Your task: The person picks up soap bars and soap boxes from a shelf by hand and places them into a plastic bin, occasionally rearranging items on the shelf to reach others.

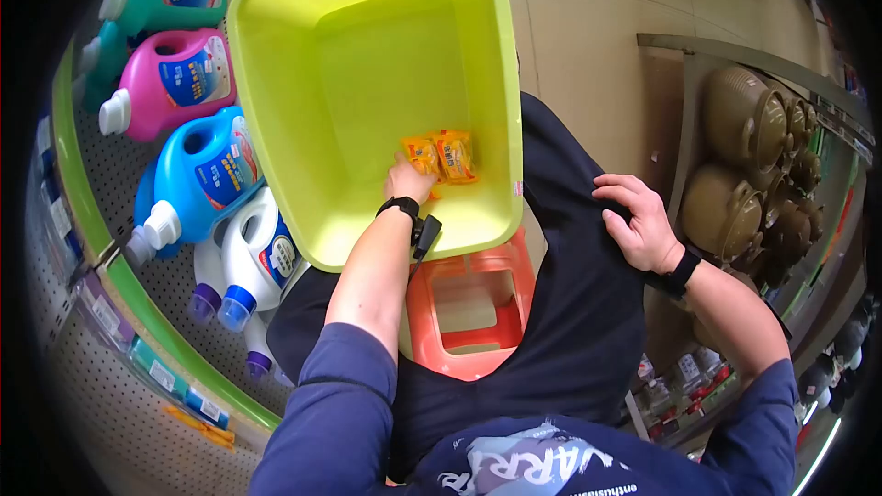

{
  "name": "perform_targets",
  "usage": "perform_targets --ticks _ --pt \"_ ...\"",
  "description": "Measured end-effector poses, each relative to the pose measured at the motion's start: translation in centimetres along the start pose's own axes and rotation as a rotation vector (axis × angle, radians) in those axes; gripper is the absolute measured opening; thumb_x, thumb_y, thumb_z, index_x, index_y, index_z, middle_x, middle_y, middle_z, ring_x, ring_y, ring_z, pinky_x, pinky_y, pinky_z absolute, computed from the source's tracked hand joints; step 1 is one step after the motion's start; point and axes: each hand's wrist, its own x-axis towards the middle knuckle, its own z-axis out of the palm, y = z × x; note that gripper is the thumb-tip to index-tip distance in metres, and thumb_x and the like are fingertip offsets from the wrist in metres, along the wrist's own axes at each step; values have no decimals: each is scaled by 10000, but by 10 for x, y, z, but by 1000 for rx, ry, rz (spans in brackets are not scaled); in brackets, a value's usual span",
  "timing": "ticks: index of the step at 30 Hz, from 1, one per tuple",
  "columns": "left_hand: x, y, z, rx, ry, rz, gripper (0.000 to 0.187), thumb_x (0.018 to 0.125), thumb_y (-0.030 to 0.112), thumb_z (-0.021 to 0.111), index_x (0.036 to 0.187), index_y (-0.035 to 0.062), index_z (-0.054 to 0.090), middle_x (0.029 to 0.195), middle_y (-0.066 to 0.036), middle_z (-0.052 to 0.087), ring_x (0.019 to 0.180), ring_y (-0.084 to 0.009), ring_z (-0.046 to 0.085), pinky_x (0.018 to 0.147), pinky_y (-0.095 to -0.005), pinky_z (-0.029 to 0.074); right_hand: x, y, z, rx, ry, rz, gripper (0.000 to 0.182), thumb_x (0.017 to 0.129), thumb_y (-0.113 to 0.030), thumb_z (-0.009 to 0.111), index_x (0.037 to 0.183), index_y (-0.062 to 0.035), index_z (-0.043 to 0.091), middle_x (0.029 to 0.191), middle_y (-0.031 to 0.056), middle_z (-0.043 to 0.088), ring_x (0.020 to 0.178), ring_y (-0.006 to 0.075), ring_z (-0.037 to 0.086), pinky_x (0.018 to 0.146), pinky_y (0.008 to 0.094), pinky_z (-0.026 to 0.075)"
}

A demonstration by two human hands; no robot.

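Observation:
Inside a large yellow-green plastic bin [303,129], my left hand [410,180] is closed on the edge of an orange packet [421,152]. Its fingertips are partly hidden. A second orange packet [456,156] lies right beside the first, toward the bin's right wall. A scrap of orange wrapper also shows just below my left hand. My right hand [643,225] rests on my dark-trousered knee with its fingers apart, holding nothing.
A coral plastic stool [432,321] stands under the bin's near edge. Left, a green-edged shelf [138,321] carries several detergent bottles, among them a pink one [175,83] and a blue one [207,174]. Brown clay pots [721,211] fill the rack at right.

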Motion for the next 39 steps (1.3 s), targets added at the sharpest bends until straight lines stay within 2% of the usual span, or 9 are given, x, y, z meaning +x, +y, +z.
perform_targets --ticks 5,13,17,19,23,25,29,35,39 --pt "34 -17 36 47 94 283 914 671 278 850 1363 -39 344 1217 -231 613 1112 -364 610 967 -397 491 5 10 4 -52 -8 38 228 762 -133 593 948 -21 662 1031 149 664 976 330 621 871 396 506" --pt "5 -5 0 -11 -193 108 1130 774 149 754 1516 0 -85 1388 -308 462 1258 -345 515 1039 -347 423 3 3 11 -81 123 10 211 761 -165 603 913 -36 671 920 136 674 888 321 639 796 404 522" --pt "-14 -20 6 22 -141 220 1099 814 140 684 1505 8 -161 1248 -329 563 1101 -340 617 931 -359 481 1 -2 19 -111 181 3 197 763 -189 607 872 -43 683 865 136 667 853 325 640 785 411 523" --pt "-31 -16 -5 120 -226 58 947 849 55 586 1524 16 -77 1125 -258 625 1141 -340 575 1029 -366 422 3 -6 22 -188 191 23 216 777 -212 595 876 -42 685 870 139 669 862 326 642 793 418 523" --pt "-91 -26 -24 47 -24 261 797 812 38 602 1504 8 209 1257 -297 568 1127 -386 592 971 -419 475 1 -18 24 -224 277 -61 238 778 -228 582 870 -39 693 898 155 682 867 342 642 787 433 519" --pt "-141 -43 -44 -44 257 644 657 818 109 653 1416 5 399 1379 -269 481 1278 -379 477 1105 -417 366 3 -19 29 -219 291 -102 244 778 -229 577 862 -31 692 889 169 681 853 352 643 774 441 515" --pt "-303 -85 -125 -264 874 989 302 825 23 628 1125 -1 624 1018 -182 673 932 -300 669 837 -344 527 5 -29 35 -290 268 -83 234 813 -228 561 845 -37 692 859 176 675 814 354 648 746 439 511" --pt "-433 -257 -163 -374 1570 367 119 869 5 613 960 37 681 861 -56 684 799 -128 641 725 -269 513 -4 -42 50 -456 224 -156 269 865 -267 559 904 -28 677 917 161 672 882 348 638 802 423 503" --pt "-417 -396 -174 -357 1586 -337 322 773 135 661 1068 7 667 986 -170 701 954 -298 671 879 -371 506 -32 -45 58 -514 92 -231 342 864 -303 586 1029 -15 666 1117 157 634 1081 332 573 954 400 460"
